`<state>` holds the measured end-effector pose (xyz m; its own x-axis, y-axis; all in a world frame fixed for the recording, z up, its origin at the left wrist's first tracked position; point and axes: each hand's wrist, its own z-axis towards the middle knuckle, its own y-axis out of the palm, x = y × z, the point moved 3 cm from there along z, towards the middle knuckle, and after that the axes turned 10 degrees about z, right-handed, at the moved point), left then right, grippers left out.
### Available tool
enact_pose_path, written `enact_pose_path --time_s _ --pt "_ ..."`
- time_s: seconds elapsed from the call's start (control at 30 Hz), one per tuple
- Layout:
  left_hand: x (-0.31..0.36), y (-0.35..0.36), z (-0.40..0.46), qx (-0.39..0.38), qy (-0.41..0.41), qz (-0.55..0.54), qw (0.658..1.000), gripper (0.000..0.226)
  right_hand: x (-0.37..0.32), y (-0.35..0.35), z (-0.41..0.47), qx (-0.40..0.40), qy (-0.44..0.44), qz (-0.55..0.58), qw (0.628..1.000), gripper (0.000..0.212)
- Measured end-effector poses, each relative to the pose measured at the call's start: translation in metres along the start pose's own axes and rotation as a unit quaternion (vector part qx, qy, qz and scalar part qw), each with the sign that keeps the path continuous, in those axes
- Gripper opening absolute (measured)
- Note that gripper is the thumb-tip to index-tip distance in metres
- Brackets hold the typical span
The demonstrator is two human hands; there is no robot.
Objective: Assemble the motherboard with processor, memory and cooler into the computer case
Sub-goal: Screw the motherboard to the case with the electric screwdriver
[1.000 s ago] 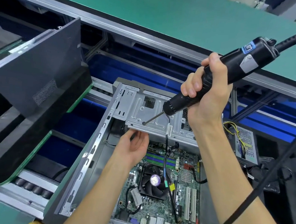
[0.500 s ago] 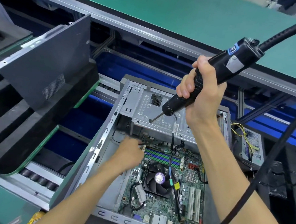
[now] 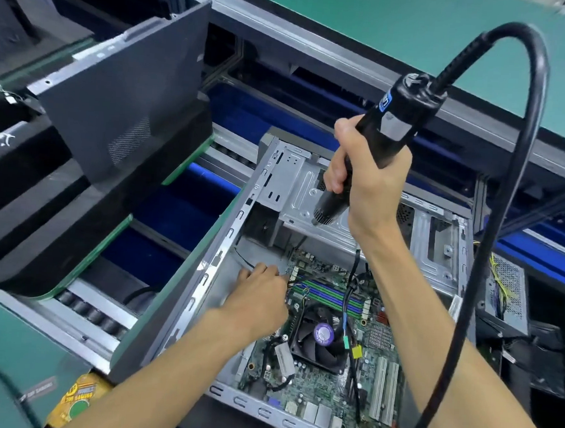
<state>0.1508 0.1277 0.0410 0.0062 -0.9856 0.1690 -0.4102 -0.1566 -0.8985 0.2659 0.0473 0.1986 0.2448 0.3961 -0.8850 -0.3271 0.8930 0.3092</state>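
Centre frame: the left hand (image 3: 262, 292) has dropped to the motherboard (image 3: 323, 377) corner, fingers curled — contents unclear; the right hand (image 3: 363, 182), grasping the electric screwdriver (image 3: 385, 130), now points it downward — screw-fastening looks imminent.

You have one view only, a wide-angle camera on your head, looking forward and steeply down into the open case (image 3: 294, 412) from close range. Both forearms enter from the bottom edge. The green desk (image 3: 404, 31) crosses the top.
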Motion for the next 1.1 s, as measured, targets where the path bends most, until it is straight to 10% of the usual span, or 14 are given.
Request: enact_pose_path --time_s 1.1 --pt "0.0 -0.006 -0.001 -0.033 -0.007 0.004 0.999 0.052 0.015 0.003 -0.011 0.008 -0.011 -0.026 1.0 0.02"
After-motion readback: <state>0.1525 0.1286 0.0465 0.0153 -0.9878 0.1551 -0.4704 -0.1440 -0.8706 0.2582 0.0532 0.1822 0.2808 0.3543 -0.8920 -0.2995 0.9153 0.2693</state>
